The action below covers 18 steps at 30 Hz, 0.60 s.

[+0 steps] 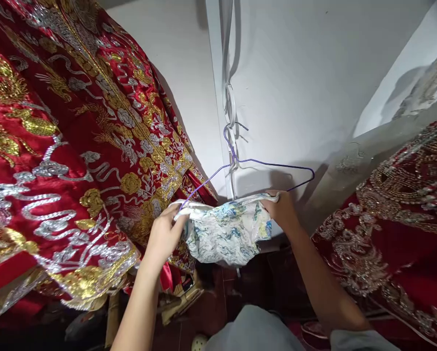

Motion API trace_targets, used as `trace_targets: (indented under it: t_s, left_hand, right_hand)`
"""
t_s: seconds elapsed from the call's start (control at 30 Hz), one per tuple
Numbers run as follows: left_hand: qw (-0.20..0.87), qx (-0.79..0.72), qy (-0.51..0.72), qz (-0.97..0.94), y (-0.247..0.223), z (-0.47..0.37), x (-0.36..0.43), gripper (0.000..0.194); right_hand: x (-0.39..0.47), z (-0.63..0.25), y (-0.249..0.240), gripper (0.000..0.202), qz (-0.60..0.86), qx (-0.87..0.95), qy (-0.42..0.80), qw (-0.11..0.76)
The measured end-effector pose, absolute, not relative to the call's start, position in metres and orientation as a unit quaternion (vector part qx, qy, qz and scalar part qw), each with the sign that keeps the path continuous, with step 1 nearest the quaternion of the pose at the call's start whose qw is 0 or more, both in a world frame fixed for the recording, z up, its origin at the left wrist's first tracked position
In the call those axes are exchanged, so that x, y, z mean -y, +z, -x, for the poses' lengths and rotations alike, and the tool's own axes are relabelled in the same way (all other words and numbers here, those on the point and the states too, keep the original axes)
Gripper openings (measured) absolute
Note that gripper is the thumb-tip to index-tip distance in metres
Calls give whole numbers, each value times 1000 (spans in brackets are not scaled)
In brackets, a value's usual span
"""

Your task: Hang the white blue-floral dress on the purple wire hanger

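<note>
A white garment (222, 234) with a blue and yellow print is stretched between my two hands; its exact kind is unclear. My left hand (166, 231) is closed on its upper left corner, thumb in front, at the left end of a purple wire hanger (269, 163). My right hand (282, 209) grips the upper right edge of the garment, just below the hanger's right end. The hanger's lower bar is mostly behind the cloth. Its hook sits at a white ring (230, 105) on the wall, though the exact contact is hard to see.
Red robes (105, 122) with gold and silver embroidery hang close on the left. A dark red beaded garment (394, 234) is at the right. Behind is a white wall (284, 87) with a vertical strip. A wooden piece (182, 304) lies below, near the dark tiled floor (204, 321).
</note>
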State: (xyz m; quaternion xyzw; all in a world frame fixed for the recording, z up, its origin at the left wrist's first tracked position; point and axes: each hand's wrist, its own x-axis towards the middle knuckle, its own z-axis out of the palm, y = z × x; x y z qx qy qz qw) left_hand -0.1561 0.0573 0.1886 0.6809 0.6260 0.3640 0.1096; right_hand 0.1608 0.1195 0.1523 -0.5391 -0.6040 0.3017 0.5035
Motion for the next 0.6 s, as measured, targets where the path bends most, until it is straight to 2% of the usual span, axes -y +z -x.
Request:
trace_targets:
  t_s: [0.17, 0.27, 0.4, 0.47, 0.53, 0.6]
  left_hand:
    - [66, -511, 433, -739, 209, 127, -98, 24]
    - [28, -490, 438, -753, 214, 113, -112, 16]
    - [-11, -479, 446, -756, 215, 114, -118, 26]
    - [-30, -470, 455, -756, 217, 118, -118, 24]
    - [-49, -469, 458, -754, 222, 122, -118, 23]
    - [-70, -473, 456, -751, 228, 127, -120, 21]
  right_hand:
    - [-109, -147, 156, 28, 548, 630, 284, 472]
    - [-106, -149, 150, 4, 521, 624, 281, 510]
    - [-116, -176, 146, 73, 494, 517, 219, 664]
    - [-129, -196, 150, 87, 518, 497, 179, 673]
    - [-140, -215, 156, 75, 544, 523, 168, 634]
    - [-143, -231, 163, 46, 543, 579, 215, 569]
